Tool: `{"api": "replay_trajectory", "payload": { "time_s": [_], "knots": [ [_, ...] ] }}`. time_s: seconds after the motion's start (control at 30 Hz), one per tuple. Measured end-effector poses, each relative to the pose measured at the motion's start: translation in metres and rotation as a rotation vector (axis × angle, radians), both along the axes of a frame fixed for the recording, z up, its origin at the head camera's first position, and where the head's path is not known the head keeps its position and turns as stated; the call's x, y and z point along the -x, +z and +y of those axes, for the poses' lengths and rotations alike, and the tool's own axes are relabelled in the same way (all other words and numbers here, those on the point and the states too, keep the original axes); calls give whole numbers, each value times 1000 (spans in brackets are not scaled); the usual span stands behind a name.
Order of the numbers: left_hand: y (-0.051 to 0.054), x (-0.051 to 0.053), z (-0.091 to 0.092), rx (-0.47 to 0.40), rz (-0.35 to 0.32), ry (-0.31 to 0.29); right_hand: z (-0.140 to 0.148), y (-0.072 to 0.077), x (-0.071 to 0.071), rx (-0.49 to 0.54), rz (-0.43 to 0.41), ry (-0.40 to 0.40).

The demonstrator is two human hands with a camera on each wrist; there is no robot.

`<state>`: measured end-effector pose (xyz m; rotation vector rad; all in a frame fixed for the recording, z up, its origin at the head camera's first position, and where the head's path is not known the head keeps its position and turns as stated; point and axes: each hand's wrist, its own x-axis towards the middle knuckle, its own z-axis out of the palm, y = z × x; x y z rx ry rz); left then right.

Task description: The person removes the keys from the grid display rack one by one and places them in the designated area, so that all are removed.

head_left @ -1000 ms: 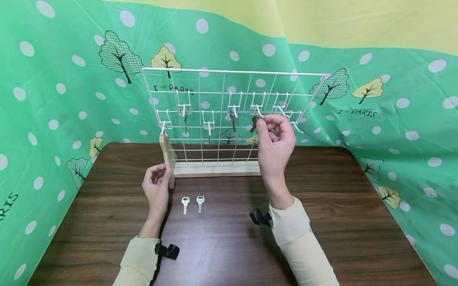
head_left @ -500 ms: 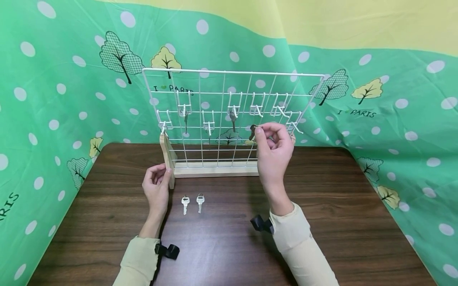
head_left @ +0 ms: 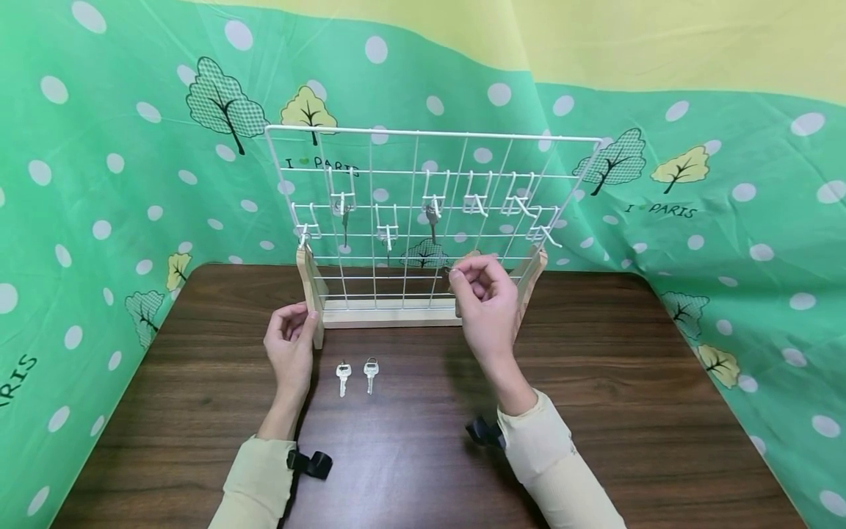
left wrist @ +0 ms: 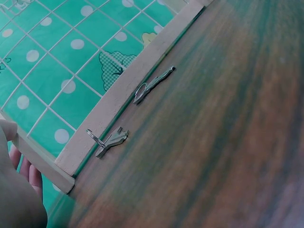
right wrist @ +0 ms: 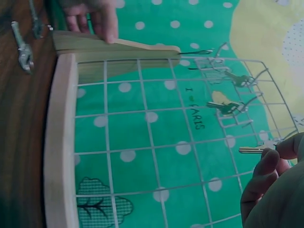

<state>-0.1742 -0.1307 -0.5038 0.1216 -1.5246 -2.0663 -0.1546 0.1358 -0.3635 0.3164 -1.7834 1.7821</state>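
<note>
My right hand (head_left: 487, 308) pinches a key (right wrist: 251, 150) between thumb and fingertips, in front of the white wire grid (head_left: 415, 134); in the head view the fingers hide most of that key. On the left, my left hand (head_left: 289, 342) holds the wooden side leg (head_left: 309, 294) of the grid rack. Two silver keys, one on the left (head_left: 343, 378) and one on the right (head_left: 371, 375), lie on the table before the rack. Other keys hang from the white hooks, among them a middle key (head_left: 432, 220) and an upper left key (head_left: 345, 220).
Three hooks at the right, including an upper hook (head_left: 476, 204) and a lower one (head_left: 545, 235), show no key. A wooden base bar (head_left: 390, 317) runs along the rack's foot on the brown table (head_left: 621, 411). Green dotted cloth (head_left: 727, 257) stands close behind.
My right hand has moved down and left, away from the upper hook, with the key in its fingers. My left hand has stayed at the wooden leg.
</note>
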Motion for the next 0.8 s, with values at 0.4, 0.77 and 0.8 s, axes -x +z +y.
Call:
{"api": "replay_trajectory", "payload": {
  "time_s": [0.4,0.77,0.8],
  "knots": [
    [0,0,0,0,0,2,2,-16,-6,-91,-68,13],
    [-1,0,0,-2,-1,2,2,-27,-4,-81,-163,54],
    [-1,0,0,-3,0,2,2,-28,-4,-80,-172,61]
  ]
}}
